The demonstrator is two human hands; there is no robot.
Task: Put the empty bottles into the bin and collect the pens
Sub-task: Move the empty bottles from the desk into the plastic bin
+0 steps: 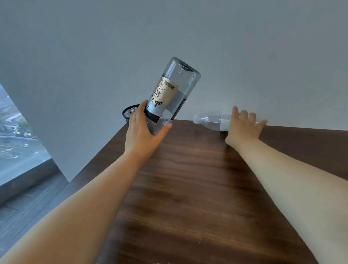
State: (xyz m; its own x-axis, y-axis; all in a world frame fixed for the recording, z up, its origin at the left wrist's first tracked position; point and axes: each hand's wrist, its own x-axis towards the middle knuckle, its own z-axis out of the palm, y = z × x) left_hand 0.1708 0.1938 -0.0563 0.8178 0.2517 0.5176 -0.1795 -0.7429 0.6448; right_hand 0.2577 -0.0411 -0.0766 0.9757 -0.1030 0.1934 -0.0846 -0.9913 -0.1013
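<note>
Your left hand (145, 127) holds a large clear bottle (172, 90), tilted base-up, near the mesh bin (130, 112). Your right hand (242, 125) rests spread on a small bottle (214, 120) lying at the table's (194, 192) far edge. A careless nudge could roll it off.

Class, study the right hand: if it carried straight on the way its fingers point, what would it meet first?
The right hand already lies over the small clear bottle on the table; past that, probably the wall.
</note>
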